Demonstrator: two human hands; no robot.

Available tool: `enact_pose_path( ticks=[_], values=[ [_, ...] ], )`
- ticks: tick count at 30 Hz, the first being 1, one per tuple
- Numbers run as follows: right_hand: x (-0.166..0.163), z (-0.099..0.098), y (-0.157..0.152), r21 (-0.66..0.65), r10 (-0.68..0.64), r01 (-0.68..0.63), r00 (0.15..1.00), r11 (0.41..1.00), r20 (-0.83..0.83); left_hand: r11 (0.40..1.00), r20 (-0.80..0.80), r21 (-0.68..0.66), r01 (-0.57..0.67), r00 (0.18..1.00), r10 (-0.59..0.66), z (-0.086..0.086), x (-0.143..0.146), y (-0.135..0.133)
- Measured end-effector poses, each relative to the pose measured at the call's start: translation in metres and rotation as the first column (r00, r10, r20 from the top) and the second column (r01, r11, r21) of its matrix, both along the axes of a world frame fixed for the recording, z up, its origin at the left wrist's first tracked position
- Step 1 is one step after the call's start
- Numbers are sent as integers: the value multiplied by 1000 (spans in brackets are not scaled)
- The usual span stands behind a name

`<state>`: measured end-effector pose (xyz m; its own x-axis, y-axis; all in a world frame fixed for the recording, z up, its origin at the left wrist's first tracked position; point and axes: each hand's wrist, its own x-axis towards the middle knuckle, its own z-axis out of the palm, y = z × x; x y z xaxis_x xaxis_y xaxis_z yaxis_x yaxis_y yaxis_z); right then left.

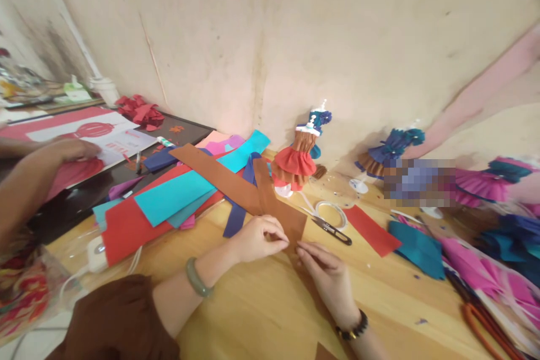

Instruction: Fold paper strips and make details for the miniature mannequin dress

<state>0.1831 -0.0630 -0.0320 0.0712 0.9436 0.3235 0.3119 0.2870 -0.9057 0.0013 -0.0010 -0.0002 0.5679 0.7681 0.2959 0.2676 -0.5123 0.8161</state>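
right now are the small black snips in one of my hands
No, the small black snips lie on the table, apart from both the left hand and the right hand.

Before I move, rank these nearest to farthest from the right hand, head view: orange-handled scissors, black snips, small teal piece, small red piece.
From the right hand:
1. black snips, just beyond it
2. small red piece, right of the snips
3. small teal piece, farther right
4. orange-handled scissors, lower right

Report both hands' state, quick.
Left hand: pinched closed over a brown strip; any hold unclear.
Right hand: pinched closed by the strip's edge; any hold unclear.
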Motion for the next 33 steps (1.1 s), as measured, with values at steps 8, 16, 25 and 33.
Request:
enact_pose_path(
  ticks=[8,16,25,33],
  values=[
    [0,-1,2,-77,5,-12,995,997,-95,962,-43,-270,-41,999,31,-1,-1,3],
    [0,4,1,-82,78,-92,984,992,-162,953,-83,-302,-33,997,8,6,3,1],
    [1,1,2,-69,1,-4,999,998,-50,966,-1,-257,-39,999,40,-9,6,2],
    [2,1,2,-1,7,-7,999,1000,48,973,-17,-222,-58,998,55,-7,3,5]
  ],
)
